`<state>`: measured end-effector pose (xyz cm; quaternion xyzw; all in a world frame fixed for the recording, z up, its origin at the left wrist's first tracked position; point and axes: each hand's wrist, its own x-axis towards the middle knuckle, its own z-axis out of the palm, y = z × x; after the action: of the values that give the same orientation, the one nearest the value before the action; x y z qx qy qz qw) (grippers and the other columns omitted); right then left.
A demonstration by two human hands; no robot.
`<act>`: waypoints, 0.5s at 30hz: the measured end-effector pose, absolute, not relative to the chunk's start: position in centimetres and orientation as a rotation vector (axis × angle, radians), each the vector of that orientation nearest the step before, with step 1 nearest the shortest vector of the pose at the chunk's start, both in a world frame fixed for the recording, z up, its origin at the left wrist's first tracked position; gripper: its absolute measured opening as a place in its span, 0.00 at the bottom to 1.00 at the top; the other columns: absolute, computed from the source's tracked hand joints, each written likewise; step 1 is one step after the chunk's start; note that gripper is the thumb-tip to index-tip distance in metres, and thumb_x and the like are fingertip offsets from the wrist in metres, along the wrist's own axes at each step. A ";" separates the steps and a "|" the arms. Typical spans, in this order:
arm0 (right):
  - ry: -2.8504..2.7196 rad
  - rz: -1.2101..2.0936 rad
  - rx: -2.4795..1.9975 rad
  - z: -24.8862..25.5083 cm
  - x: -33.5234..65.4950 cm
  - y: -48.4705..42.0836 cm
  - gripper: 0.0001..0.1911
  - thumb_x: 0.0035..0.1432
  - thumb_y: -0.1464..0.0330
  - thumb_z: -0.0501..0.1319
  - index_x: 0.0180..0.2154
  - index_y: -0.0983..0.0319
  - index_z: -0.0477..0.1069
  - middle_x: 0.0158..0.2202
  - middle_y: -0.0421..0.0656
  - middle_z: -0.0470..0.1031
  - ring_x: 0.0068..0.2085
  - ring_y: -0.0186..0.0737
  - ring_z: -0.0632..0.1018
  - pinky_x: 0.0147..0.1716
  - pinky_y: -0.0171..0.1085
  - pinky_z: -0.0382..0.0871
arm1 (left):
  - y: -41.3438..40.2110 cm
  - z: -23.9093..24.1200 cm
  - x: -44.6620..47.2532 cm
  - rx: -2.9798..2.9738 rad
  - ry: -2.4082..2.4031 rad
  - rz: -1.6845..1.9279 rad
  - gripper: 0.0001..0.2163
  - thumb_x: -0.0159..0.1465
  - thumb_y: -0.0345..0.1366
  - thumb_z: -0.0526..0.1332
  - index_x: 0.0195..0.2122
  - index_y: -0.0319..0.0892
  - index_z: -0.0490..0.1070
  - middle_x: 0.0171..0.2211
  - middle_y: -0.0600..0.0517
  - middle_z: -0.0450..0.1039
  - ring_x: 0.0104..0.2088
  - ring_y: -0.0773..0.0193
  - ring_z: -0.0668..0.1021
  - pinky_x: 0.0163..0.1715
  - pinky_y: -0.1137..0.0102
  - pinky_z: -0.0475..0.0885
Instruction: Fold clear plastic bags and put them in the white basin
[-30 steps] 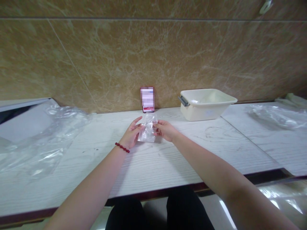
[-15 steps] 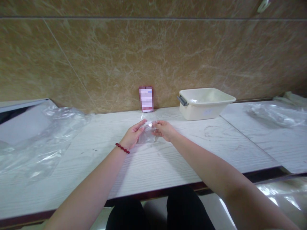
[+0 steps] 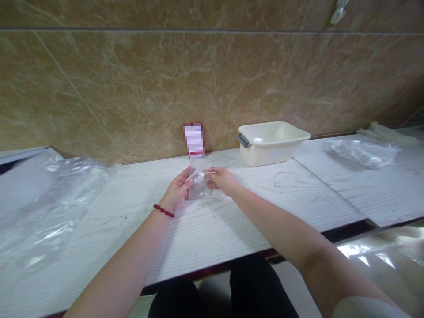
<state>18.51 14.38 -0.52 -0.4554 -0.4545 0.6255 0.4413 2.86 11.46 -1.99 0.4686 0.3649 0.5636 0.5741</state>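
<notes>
Small clear plastic bag held in two hands, as I view it remotely through the head camera. The bag [image 3: 199, 189] is at the middle of the desk [image 3: 198, 243], in front of a phone [image 3: 194, 140] that leans on the stone wall [image 3: 139, 84]. The left hand [image 3: 178, 191], with a red beaded bracelet [image 3: 164, 211] at its wrist, has its grip narrowed on the bag's left edge; the right hand [image 3: 221, 179] pinches the opposite edge, fingers bent. The film is transparent and glossy, so I cannot tell whether anything lies inside or whether its lower edge touches the desk. For good handling, I judge that both grips should press lightly and evenly at the edges, pulling apart just enough to flatten the film; a harder pull on one side could crease or slip it. The cream tub [image 3: 265, 152] stands to the right, and loose plastic sheeting [image 3: 49, 234] lies well to the left, apart from both hands.
</notes>
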 end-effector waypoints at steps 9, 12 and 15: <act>-1.378 1.327 -1.215 1.5 18.7 14.4 0.04 0.50 0.71 0.56 0.31 0.62 0.66 0.27 0.39 0.70 0.27 0.29 0.71 0.22 0.29 0.70 | 12.1 -1.9 2.2 0.973 0.790 1.334 0.23 0.53 0.31 0.60 0.50 0.50 0.58 0.49 0.50 0.64 0.46 0.64 0.69 0.40 0.70 0.67; -1.530 1.248 -1.244 3.3 19.7 15.1 0.04 0.50 0.69 0.56 0.31 0.61 0.67 0.26 0.39 0.70 0.27 0.30 0.71 0.20 0.28 0.69 | 12.1 -1.9 2.2 0.966 0.805 1.293 0.22 0.54 0.31 0.59 0.50 0.49 0.59 0.47 0.49 0.66 0.45 0.64 0.70 0.41 0.68 0.68; -1.655 1.139 -1.309 6.6 22.3 16.6 0.06 0.49 0.68 0.57 0.32 0.62 0.68 0.27 0.40 0.71 0.26 0.30 0.72 0.19 0.28 0.69 | 12.0 -1.9 2.2 0.956 0.856 1.239 0.21 0.53 0.31 0.59 0.49 0.47 0.59 0.45 0.47 0.67 0.43 0.63 0.72 0.41 0.65 0.68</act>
<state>22.27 16.64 6.63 -0.5087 -0.6429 0.4426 0.3633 2.20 12.03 -1.87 0.4170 0.3736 0.5406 0.6279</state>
